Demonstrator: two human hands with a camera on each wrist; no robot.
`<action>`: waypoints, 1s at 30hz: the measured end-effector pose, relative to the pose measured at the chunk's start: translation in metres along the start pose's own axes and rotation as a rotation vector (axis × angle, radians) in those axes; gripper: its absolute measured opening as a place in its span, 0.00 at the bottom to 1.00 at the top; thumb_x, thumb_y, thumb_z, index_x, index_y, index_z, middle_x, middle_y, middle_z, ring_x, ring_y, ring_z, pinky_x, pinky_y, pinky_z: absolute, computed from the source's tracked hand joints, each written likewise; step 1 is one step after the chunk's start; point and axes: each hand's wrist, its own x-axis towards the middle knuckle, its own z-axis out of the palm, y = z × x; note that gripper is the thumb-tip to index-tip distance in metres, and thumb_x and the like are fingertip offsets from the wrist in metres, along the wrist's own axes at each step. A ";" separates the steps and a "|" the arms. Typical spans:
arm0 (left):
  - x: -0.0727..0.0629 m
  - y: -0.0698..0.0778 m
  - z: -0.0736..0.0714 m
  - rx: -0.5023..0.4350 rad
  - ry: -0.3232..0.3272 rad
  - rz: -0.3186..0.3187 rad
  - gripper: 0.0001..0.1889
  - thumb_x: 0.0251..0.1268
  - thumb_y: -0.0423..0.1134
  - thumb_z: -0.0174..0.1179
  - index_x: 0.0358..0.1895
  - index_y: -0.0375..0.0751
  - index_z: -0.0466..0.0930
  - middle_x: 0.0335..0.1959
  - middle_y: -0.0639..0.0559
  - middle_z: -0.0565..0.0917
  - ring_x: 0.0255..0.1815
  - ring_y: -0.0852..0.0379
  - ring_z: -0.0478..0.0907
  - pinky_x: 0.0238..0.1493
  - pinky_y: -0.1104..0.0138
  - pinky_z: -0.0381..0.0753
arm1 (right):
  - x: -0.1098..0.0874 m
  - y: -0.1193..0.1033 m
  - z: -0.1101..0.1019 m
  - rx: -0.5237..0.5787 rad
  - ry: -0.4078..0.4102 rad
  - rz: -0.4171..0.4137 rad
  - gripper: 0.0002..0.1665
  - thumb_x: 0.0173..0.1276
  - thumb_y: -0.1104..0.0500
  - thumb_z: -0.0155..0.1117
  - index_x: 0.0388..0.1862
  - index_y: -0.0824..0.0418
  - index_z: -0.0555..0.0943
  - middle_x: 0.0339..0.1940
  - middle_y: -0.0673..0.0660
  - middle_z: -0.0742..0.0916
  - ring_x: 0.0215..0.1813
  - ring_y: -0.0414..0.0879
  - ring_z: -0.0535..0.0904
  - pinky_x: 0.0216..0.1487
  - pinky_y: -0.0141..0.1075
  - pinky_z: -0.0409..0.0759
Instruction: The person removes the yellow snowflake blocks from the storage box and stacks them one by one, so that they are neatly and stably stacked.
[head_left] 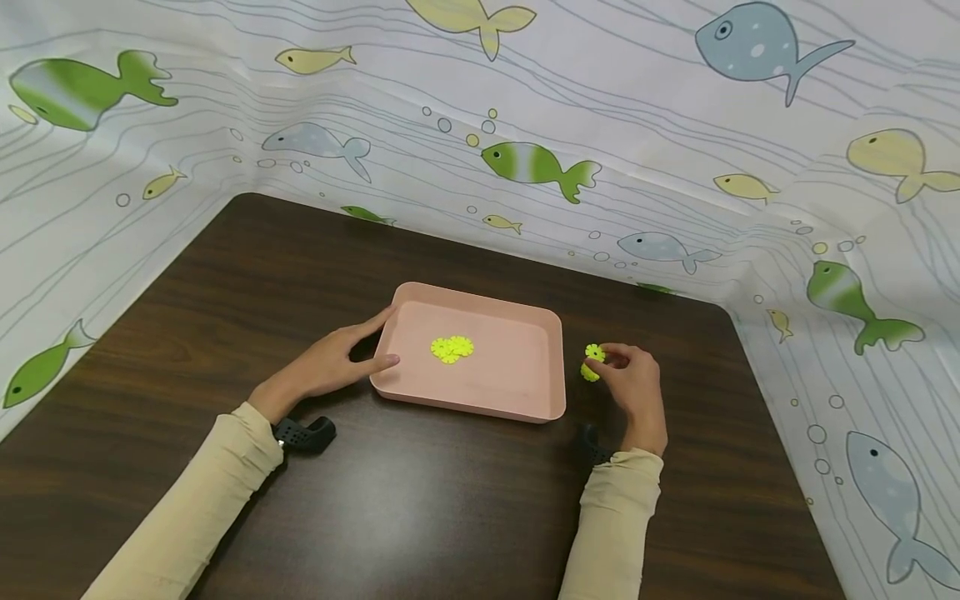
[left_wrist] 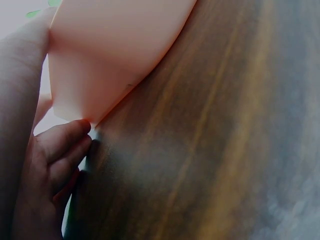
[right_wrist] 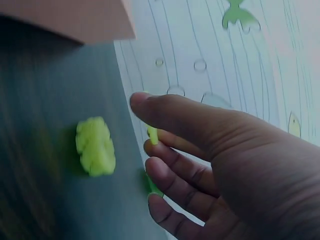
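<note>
A pink tray (head_left: 517,410) lies on the table, with several overlapping yellow-green flower-shaped discs (head_left: 452,348) in its left half. My left hand (head_left: 330,362) holds the tray by its left end, thumb over the rim and fingertips against the outer wall, as the left wrist view shows. Just right of the tray, my right hand (head_left: 633,379) pinches one flower-shaped disc (right_wrist: 152,135) between thumb and fingertips. Below that disc, more yellow-green pieces (right_wrist: 95,146) lie together on the table; the head view shows them partly hidden by the hand.
The dark wood table (head_left: 360,517) is bordered at the back and sides by a white sheet (head_left: 420,192) printed with fish. A black wrist strap (head_left: 303,435) sits at the left wrist, another (head_left: 592,446) at the right.
</note>
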 end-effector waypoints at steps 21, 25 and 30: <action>0.000 -0.002 0.001 -0.005 0.000 -0.007 0.46 0.72 0.65 0.59 0.85 0.66 0.42 0.85 0.49 0.52 0.82 0.38 0.54 0.74 0.34 0.57 | 0.001 0.018 -0.001 -0.012 -0.067 0.056 0.24 0.69 0.57 0.73 0.58 0.72 0.84 0.50 0.67 0.86 0.48 0.56 0.80 0.45 0.36 0.78; 0.001 -0.001 0.001 0.002 0.000 -0.006 0.46 0.72 0.65 0.58 0.85 0.66 0.42 0.84 0.48 0.52 0.82 0.38 0.54 0.74 0.33 0.57 | 0.002 0.020 0.000 -0.019 -0.067 0.049 0.24 0.68 0.58 0.74 0.57 0.72 0.85 0.47 0.66 0.86 0.46 0.55 0.80 0.42 0.35 0.78; 0.001 0.000 0.000 0.006 -0.001 0.000 0.46 0.73 0.64 0.59 0.86 0.65 0.42 0.84 0.47 0.52 0.82 0.37 0.54 0.74 0.34 0.57 | 0.002 0.020 0.000 -0.029 -0.057 0.043 0.23 0.67 0.58 0.75 0.56 0.71 0.85 0.46 0.65 0.87 0.44 0.54 0.80 0.41 0.35 0.78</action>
